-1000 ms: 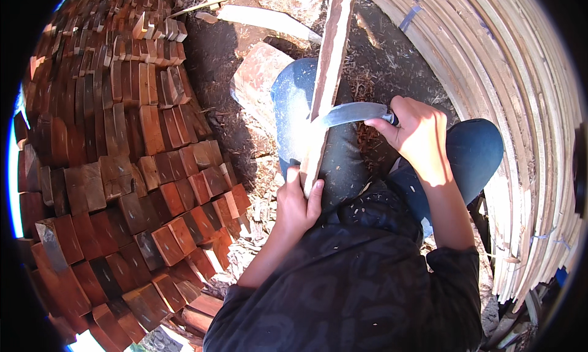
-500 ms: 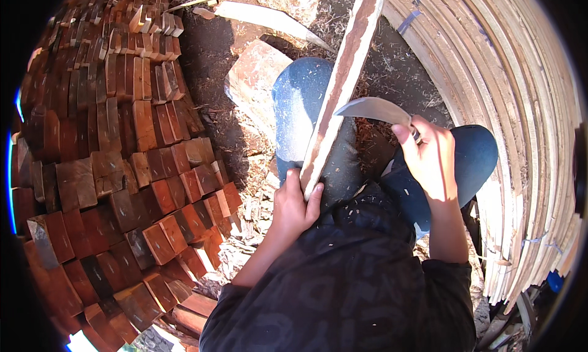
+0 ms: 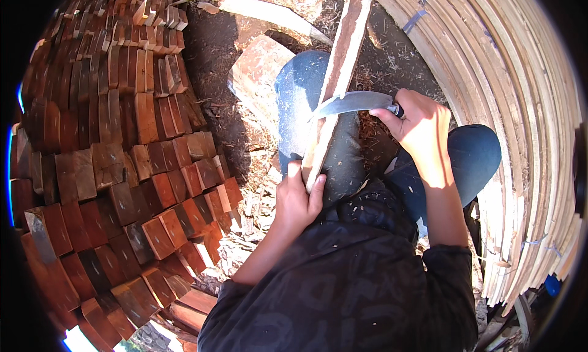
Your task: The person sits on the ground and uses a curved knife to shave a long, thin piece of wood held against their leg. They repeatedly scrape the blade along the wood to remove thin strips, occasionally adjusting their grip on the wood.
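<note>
My left hand (image 3: 298,199) is closed round the near end of a long wooden strip (image 3: 339,64). The strip has brown bark along its middle and pale edges, and it slants up and away across my left thigh. In my right hand (image 3: 422,122) is the dark handle of a machete (image 3: 358,101) with a broad, curved steel blade. The blade lies across the strip, a little beyond my left hand, its tip past the strip's left edge. Whether its edge bites into the wood I cannot tell.
Stacked reddish-brown wood blocks (image 3: 122,180) fill the left side. Long pale planks (image 3: 490,94), tied in places with strips, are piled at the right. Beyond my knee lie a flat wooden piece (image 3: 260,70) and a pale pointed board (image 3: 269,14). Wood chips litter the ground.
My right hand has moved up slightly, and the machete blade has swung from the strip's right edge to across it. The strip has tilted a little, with its far end further left.
</note>
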A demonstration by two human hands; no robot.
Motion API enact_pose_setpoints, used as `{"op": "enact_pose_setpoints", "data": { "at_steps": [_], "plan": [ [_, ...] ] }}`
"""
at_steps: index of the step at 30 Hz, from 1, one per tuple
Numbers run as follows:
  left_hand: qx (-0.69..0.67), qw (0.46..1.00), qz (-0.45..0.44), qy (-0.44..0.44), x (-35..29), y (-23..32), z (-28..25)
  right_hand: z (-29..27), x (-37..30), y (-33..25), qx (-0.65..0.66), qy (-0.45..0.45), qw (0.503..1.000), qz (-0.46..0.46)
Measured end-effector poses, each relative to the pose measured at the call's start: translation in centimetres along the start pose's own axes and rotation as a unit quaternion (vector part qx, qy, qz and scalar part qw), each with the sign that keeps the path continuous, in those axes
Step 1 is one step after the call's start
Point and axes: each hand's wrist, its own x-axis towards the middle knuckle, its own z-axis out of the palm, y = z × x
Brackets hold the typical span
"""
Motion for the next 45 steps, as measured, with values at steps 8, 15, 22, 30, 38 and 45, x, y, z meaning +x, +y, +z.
{"op": "enact_pose_setpoints", "data": {
  "at_steps": [8, 15, 22, 30, 38, 45],
  "plan": [
    [0.024, 1.000, 0.006, -0.015, -0.7, -0.6, -0.1, -7.1, 3.2, 12.4, 0.045, 0.145, 0.927, 0.343],
    [0.007, 1.000, 0.009, -0.016, -0.5, -0.2, 0.3, -2.7, -2.5, 0.2, 0.065, -0.092, 0.985, 0.132],
    [0.036, 0.999, 0.013, 0.005, -0.4, -0.3, -0.1, -0.7, -0.6, -1.1, 0.065, -0.067, 0.996, 0.016],
    [0.044, 0.999, 0.008, 0.019, -0.5, -0.3, 0.2, -0.6, 4.2, 4.5, 0.065, 0.008, 0.978, 0.199],
    [0.024, 0.999, 0.015, 0.021, -0.5, -0.8, 0.0, -4.0, 1.6, 8.4, 0.100, 0.019, 0.952, 0.288],
    [0.016, 1.000, 0.008, 0.012, -0.5, -0.6, 0.4, -0.9, -1.0, -1.6, 0.111, -0.101, 0.986, 0.076]
  ]
}}
